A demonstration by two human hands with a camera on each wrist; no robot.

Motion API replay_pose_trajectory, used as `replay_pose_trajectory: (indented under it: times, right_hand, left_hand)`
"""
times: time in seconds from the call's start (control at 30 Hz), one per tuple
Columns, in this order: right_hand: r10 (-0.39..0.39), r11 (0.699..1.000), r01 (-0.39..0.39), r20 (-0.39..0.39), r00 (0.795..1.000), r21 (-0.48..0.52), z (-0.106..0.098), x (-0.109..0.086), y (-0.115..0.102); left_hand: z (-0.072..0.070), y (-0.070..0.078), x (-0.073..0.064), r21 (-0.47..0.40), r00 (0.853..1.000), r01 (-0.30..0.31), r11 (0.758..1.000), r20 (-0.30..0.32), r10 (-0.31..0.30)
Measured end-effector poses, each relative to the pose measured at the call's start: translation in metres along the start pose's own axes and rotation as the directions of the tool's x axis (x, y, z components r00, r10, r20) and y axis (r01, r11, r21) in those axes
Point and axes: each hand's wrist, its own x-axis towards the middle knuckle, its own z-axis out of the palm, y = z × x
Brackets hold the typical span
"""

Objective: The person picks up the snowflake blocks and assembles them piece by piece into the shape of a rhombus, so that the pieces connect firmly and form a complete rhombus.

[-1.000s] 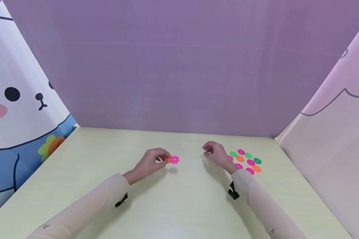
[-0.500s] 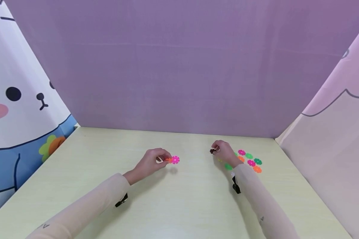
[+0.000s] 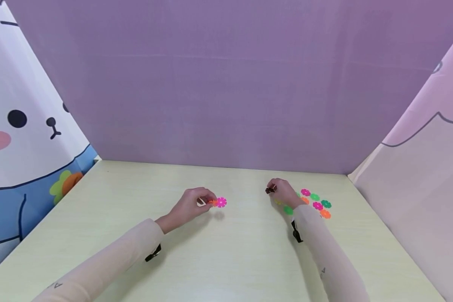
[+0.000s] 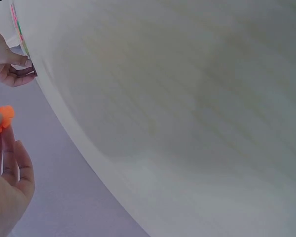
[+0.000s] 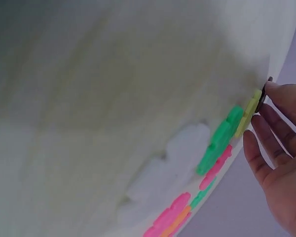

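My left hand [image 3: 190,206] pinches an orange flower-shaped plastic piece [image 4: 6,116] between thumb and fingers. A pink flower-shaped piece [image 3: 221,202] is joined to it and sticks out to the right, above the table. At the near side of the loose pieces, my right hand [image 3: 283,193] pinches a dark brown flower-shaped piece [image 3: 269,190] by its edge, low at the tabletop. Beside those fingers lie a yellow piece [image 5: 247,113] and a green piece [image 5: 219,140]. The right hand and forearm hide part of the group in the head view.
Several more flower-shaped pieces lie flat on the right of the pale table [image 3: 226,260], among them a dark green one [image 3: 326,204], an orange one [image 3: 325,214] and a white one [image 5: 167,163]. A purple cloth wall [image 3: 226,84] stands behind the table.
My right hand has moved right toward the loose pieces and now holds the dark brown piece, visible at its fingertips since half a second ago. My left hand has stayed nearly still.
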Motion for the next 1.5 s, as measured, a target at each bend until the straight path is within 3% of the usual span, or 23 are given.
replay_pose_trajectory:
  times: [0.57,1.0,1.5]
  right_hand:
    - [-0.057,0.998,0.055,-0.068,0.996,-0.033,-0.005,0.002,0.002]
    - [-0.029,0.995,0.034,-0.061,0.998,0.089,-0.016,-0.006,-0.006]
    - [-0.189,0.965,0.209,-0.132,0.973,0.16,-0.017,-0.017,-0.029]
  left_hand:
    - [-0.001,0.002,0.0,0.006,1.0,-0.007,1.0,-0.01,0.007]
    - [0.0,-0.001,0.001,-0.002,1.0,0.004,1.0,-0.006,-0.004]
    - [-0.002,0.001,0.001,0.009,1.0,0.005,1.0,-0.013,-0.004]
